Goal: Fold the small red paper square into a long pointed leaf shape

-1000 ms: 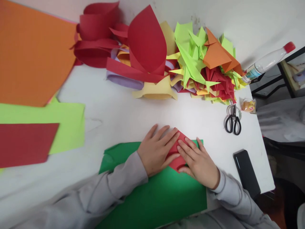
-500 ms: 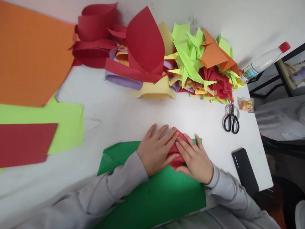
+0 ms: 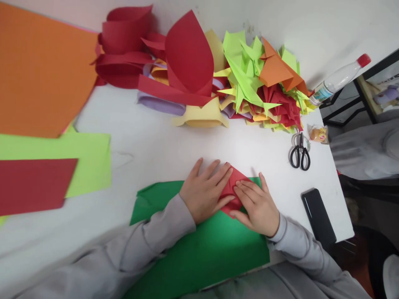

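A small folded piece of red paper (image 3: 232, 180) lies partly over the far edge of a green sheet (image 3: 218, 253) in front of me. Spread flat, my left hand (image 3: 205, 192) presses on the paper's left side with its fingertips. My right hand (image 3: 257, 203) rests on the right side, its fingers stretched out and lying on the folded surface. Between the two hands a crease line shows on the red paper. Parts of its left and lower edges are hidden under the fingers.
Black-handled scissors (image 3: 299, 153), a phone (image 3: 318, 216) and a small wrapped snack (image 3: 318, 134) lie on the right. At the back are folded paper pieces (image 3: 249, 79), curled red paper shapes (image 3: 190, 54) and a tilted bottle (image 3: 339, 79). Orange paper (image 3: 46, 70) covers the far left.
My right hand has shifted slightly right and down across the red paper, uncovering more of its middle. The left hand stays nearly in place. The view has shifted a little.
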`<state>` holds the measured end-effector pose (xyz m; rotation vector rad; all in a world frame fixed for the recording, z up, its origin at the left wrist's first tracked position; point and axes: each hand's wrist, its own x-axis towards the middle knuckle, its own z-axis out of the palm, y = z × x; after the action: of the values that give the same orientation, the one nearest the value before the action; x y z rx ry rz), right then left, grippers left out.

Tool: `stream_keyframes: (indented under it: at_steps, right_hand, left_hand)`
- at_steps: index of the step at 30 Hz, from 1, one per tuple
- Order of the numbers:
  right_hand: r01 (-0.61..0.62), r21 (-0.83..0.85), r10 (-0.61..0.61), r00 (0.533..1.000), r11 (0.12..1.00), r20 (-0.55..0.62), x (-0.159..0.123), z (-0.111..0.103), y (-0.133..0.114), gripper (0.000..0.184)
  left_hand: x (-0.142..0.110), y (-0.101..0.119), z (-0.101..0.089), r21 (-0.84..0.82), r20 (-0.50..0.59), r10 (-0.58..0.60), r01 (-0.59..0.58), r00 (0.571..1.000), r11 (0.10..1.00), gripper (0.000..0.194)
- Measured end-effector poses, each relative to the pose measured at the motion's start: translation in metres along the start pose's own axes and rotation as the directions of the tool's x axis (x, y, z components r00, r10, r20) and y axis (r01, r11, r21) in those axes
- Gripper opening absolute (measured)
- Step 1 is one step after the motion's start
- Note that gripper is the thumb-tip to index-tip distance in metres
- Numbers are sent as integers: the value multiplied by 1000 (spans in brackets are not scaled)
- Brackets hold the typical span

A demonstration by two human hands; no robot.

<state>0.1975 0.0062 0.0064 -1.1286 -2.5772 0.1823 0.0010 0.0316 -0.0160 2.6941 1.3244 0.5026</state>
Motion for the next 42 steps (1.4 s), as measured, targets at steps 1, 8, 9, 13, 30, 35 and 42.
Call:
stream_keyframes:
  at_steps: [1,8,9,13,30,35,42]
  right_hand:
    - [16,11,-16,999,1000,-35,-2,-1,2,41]
    - [209,-34,-211,966,977,-146,-13,-1,20,33]
    - [229,-58,-235,962,972,-141,-14,-1,21,32]
    - [263,-114,-277,950,958,-140,-17,-1,22,26]
    - [23,-116,-23,1000,993,8,23,6,19,59]
    - [15,-125,-14,1000,992,10,22,11,19,54]
    - [-13,-42,13,1000,999,0,21,5,21,35]
  left_hand:
    - [0,0,0,-1,-2,-3,3,1000,1000,52]
    - [-1,1,2,-12,-33,-21,21,999,1000,52]
    - [-1,1,3,-14,-37,-20,19,999,1000,53]
    - [-1,0,4,-10,-45,-21,20,999,1000,53]
    - [-1,0,4,-22,11,-21,21,1000,1000,54]
    - [-1,0,5,0,9,-17,17,1000,1000,55]
    - [0,3,2,22,-21,-15,16,1000,1000,49]
